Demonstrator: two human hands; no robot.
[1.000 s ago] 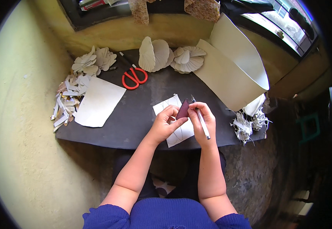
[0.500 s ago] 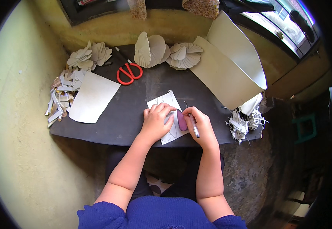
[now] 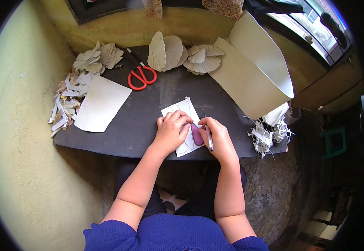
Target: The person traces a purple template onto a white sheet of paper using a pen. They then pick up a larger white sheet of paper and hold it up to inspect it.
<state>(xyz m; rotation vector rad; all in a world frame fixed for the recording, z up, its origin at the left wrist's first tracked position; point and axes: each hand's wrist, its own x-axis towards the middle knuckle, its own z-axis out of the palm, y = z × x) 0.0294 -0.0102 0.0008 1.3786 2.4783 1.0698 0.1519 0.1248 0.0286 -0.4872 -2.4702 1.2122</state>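
Note:
On the dark table before me lies a small white card [image 3: 186, 148] with pen-drawn oval outlines. A purple teardrop-shaped template [image 3: 197, 134] rests flat on its right side. My left hand [image 3: 173, 130] lies over the card, its curled fingertips and thumb holding the template by its upper left edge. Closed around a pen [image 3: 209, 138] with a clear barrel and dark end, my right hand [image 3: 216, 136] sits at the template's right side. Fingers partly hide the pen tip and the outlines beneath.
Red-handled scissors [image 3: 142, 78] lie farther back. A larger white sheet [image 3: 102, 104] is at left, beside paper scraps [image 3: 64, 104]. Stacks of cut oval pieces [image 3: 165, 54] line the back. At right stand a big curled sheet [image 3: 249, 79] and shredded paper [image 3: 262, 137].
The template has shifted slightly left on the card. My right hand has moved a little left with the pen, now more upright. My left fingertips have come onto the template's edge.

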